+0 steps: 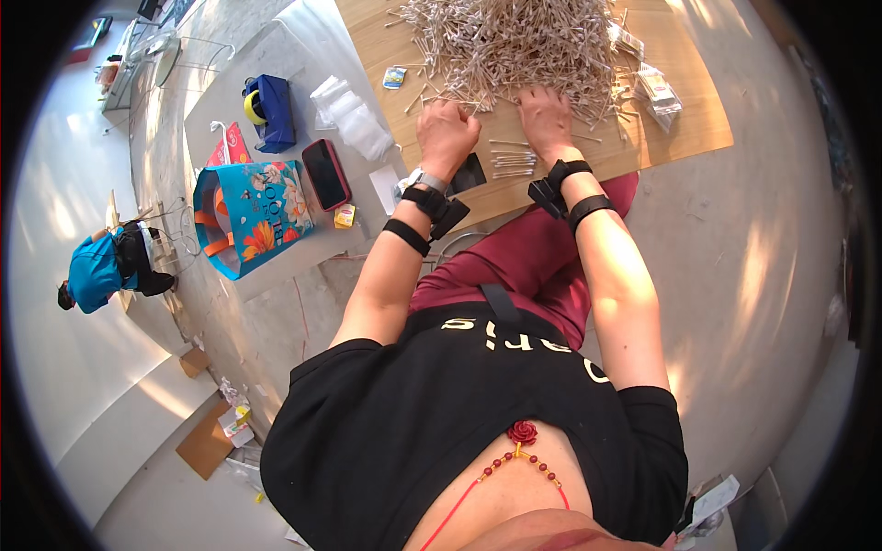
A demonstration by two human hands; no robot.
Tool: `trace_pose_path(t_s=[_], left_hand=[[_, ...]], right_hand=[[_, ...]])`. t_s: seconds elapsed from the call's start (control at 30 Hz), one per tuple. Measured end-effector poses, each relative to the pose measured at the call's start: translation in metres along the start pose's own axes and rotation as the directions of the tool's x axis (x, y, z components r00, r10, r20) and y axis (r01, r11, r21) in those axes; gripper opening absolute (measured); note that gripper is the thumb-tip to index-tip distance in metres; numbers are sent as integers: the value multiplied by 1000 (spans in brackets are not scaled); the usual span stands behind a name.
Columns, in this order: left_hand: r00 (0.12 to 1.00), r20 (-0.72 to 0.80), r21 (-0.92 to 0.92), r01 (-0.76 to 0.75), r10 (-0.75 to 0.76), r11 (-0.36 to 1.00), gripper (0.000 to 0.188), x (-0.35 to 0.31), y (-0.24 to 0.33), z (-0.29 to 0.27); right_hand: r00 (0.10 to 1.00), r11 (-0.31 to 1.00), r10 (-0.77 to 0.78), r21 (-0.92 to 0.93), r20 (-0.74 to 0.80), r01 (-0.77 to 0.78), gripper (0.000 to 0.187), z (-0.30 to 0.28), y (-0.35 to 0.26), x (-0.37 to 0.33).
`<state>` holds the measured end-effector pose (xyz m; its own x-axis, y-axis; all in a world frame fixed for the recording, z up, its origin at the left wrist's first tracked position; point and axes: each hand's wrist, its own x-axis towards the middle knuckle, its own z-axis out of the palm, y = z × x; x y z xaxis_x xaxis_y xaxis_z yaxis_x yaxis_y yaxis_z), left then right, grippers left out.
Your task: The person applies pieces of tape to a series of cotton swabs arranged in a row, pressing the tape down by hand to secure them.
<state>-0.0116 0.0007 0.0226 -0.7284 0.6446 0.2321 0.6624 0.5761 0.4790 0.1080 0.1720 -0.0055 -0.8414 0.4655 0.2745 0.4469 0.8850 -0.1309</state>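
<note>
A large heap of cotton swabs point(514, 46) covers the far part of the wooden table. At its near left edge my left hand point(446, 136) is closed, knuckles up, with swab ends showing beside its fingertips. My right hand point(547, 119) touches the heap's near edge with its fingers bent and slightly apart; its fingertips are partly hidden among the swabs. Between my wrists lies a small row of parallel swabs point(513, 163). Beside my left wrist is a dark flat piece point(469, 174). Both wrists wear black straps with small devices.
Small clear packs point(658, 95) lie right of the heap, a small blue-and-white packet point(394, 77) left of it. Farther left are clear plastic bags point(354, 119), a phone point(326, 174), a blue tape dispenser point(273, 112) and a flowered bag point(260, 216). Another person point(106, 268) is far left.
</note>
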Motion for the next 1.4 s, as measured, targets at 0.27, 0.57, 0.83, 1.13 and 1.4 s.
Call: trace_pose_path(t_s=[0.27, 0.57, 0.83, 1.13, 1.4], left_hand=[[958, 251, -328, 222, -142, 918, 15, -19, -7, -17], [927, 76, -192, -348, 367, 918, 5, -21, 13, 11], [909, 101, -222, -375, 404, 900, 8, -28, 11, 4], [901, -89, 36, -423, 425, 905, 22, 49, 18, 16], [795, 68, 194, -603, 603, 773, 12, 76, 17, 31]], right_hand=[[1000, 995, 12, 98, -8, -11, 17, -13, 2, -3], [998, 976, -20, 217, 55, 8, 12, -34, 15, -27], [986, 980, -117, 178, 121, 94, 13, -25, 1, -39], [991, 979, -6, 200, -134, 33, 14, -24, 3, 0], [998, 997, -35, -66, -56, 31, 12, 0, 5, 39]])
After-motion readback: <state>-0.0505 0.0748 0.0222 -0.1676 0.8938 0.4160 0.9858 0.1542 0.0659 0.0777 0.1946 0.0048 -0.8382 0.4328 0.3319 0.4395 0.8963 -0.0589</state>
